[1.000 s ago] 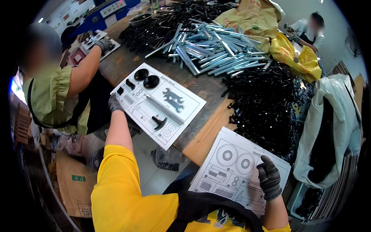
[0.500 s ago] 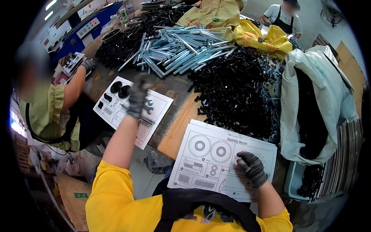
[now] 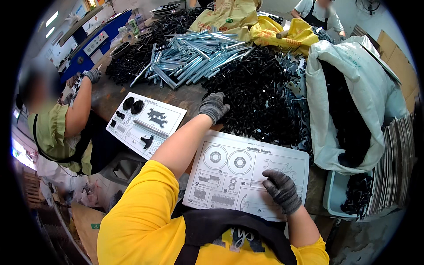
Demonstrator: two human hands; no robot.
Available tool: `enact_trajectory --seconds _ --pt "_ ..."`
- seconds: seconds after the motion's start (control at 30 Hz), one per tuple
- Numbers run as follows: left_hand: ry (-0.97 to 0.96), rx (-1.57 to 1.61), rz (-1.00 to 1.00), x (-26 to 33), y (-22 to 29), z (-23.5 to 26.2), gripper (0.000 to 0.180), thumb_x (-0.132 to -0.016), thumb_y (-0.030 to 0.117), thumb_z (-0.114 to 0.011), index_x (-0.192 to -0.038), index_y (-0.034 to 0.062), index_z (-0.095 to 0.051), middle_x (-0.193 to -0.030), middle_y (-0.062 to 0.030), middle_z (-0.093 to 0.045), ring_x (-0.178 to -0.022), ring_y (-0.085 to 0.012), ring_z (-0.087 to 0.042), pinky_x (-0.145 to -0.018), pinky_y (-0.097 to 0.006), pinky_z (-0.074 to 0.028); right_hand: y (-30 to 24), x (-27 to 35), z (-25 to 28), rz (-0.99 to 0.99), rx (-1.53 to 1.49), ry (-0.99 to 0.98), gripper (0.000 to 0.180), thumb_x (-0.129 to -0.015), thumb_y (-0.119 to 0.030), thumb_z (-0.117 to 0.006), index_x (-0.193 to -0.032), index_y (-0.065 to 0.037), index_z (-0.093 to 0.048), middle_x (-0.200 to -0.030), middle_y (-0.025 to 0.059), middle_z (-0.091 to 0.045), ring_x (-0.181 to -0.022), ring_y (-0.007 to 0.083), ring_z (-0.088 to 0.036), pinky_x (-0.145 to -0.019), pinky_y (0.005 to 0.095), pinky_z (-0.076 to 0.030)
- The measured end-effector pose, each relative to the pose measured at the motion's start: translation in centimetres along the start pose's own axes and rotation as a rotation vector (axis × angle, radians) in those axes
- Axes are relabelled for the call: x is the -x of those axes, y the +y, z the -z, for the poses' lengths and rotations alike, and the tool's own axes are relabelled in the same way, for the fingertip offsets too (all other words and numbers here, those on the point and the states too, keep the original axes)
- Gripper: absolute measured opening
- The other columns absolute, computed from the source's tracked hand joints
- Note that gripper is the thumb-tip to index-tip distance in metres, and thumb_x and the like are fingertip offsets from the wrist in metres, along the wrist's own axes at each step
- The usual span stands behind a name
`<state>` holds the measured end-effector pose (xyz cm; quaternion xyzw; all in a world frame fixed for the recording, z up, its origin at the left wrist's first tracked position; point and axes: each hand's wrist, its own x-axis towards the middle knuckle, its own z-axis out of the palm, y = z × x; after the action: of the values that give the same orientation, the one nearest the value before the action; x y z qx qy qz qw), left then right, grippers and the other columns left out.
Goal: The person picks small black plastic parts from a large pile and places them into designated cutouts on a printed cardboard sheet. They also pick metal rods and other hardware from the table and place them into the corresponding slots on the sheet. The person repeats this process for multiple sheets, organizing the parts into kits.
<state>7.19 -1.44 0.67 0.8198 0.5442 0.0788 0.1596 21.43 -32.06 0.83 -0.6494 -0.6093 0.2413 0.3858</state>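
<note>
My left hand (image 3: pixel 213 107), in a grey glove, is at the near left edge of a heap of small black parts (image 3: pixel 256 92). Its fingertips are lost against the dark pieces. My right hand (image 3: pixel 282 192), also gloved, rests on a printed parts sheet (image 3: pixel 212 180) in front of me, fingers loosely bent and apart. To the left lies a second printed sheet (image 3: pixel 174 115) bearing two black discs (image 3: pixel 133 105), dark open-ended wrenches (image 3: pixel 157 117), a metal tube (image 3: pixel 151 129), a black T-shaped piece (image 3: pixel 146 141) and small black pieces (image 3: pixel 119 115).
Shiny metal tubes (image 3: pixel 190 59) are piled mid-table, with yellow sacks (image 3: pixel 282 35) behind. A white sack (image 3: pixel 375 97) and a pale blue bin (image 3: pixel 331 194) of black parts stand at right. A co-worker's gloved hand (image 3: pixel 92 76) is at far left; another person (image 3: pixel 320 15) is behind.
My left hand has swung right from above the left sheet to the black heap. The T-shaped piece and wrenches on that sheet show more fully. My right hand stays on the near sheet.
</note>
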Motion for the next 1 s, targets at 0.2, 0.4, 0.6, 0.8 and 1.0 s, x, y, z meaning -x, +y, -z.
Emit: enact_trajectory --seconds 0.2,0.4,0.6,0.8,1.0 --pt "0.041 0.341 0.046 -0.5 -1.5 -1.3 0.029 -0.071 0.024 -0.067 -0.093 0.0058 -0.061 -0.088 -0.0126 -0.063 -0.083 -0.0235 -0.060 -0.078 -0.032 -0.046 -1.0 -0.3 -0.4 0.048 -0.038 -0.036 0.023 -0.076 -0.015 -0.063 -0.098 -0.008 -0.060 -0.072 0.0101 -0.060 -0.067 0.0217 -0.061 -0.063 0.0315 -0.049" --pt "0.176 0.406 -0.415 5.5 0.2 4.1 0.016 -0.074 0.011 -0.066 -0.086 0.0038 -0.059 -0.079 -0.0072 -0.062 -0.070 -0.0151 -0.058 -0.063 -0.028 -0.048 -0.7 -1.9 -0.8 0.074 0.002 0.019 0.040 -0.075 -0.017 -0.064 -0.111 -0.007 -0.052 -0.093 0.0127 -0.058 -0.072 0.0194 -0.060 -0.063 0.0297 -0.050" --pt "-0.583 0.924 -0.237 15.7 1.6 5.3 0.018 -0.077 0.012 -0.064 -0.093 0.0055 -0.057 -0.082 -0.0024 -0.058 -0.071 -0.0091 -0.056 -0.056 -0.021 -0.048 -3.1 -5.6 -4.5 0.010 -0.375 -0.121 0.058 -0.077 -0.014 -0.062 -0.128 -0.009 -0.036 -0.106 0.0147 -0.055 -0.085 0.0185 -0.059 -0.074 0.0295 -0.049" --pt "-0.388 1.115 -0.054 19.8 -3.6 5.0 0.017 -0.080 0.006 -0.052 -0.097 0.0023 -0.051 -0.104 -0.0133 -0.058 -0.078 -0.0151 -0.061 -0.060 -0.021 -0.050 -3.5 -5.2 -5.5 0.044 -0.088 -0.284 0.025 -0.081 -0.014 -0.056 -0.105 -0.005 -0.057 -0.091 0.0138 -0.060 -0.081 0.0252 -0.060 -0.075 0.0334 -0.048" --pt "-0.095 1.716 0.075 20.3 -7.9 3.3 0.037 -0.080 0.039 -0.060 -0.098 0.0076 -0.049 -0.077 -0.0066 -0.057 -0.066 -0.0175 -0.056 -0.057 -0.026 -0.047 -5.5 -3.4 -6.2 0.093 0.049 -0.401 0.017 -0.076 -0.016 -0.061 -0.090 -0.007 -0.060 -0.089 0.0129 -0.060 -0.080 0.0275 -0.059 -0.073 0.0363 -0.047"
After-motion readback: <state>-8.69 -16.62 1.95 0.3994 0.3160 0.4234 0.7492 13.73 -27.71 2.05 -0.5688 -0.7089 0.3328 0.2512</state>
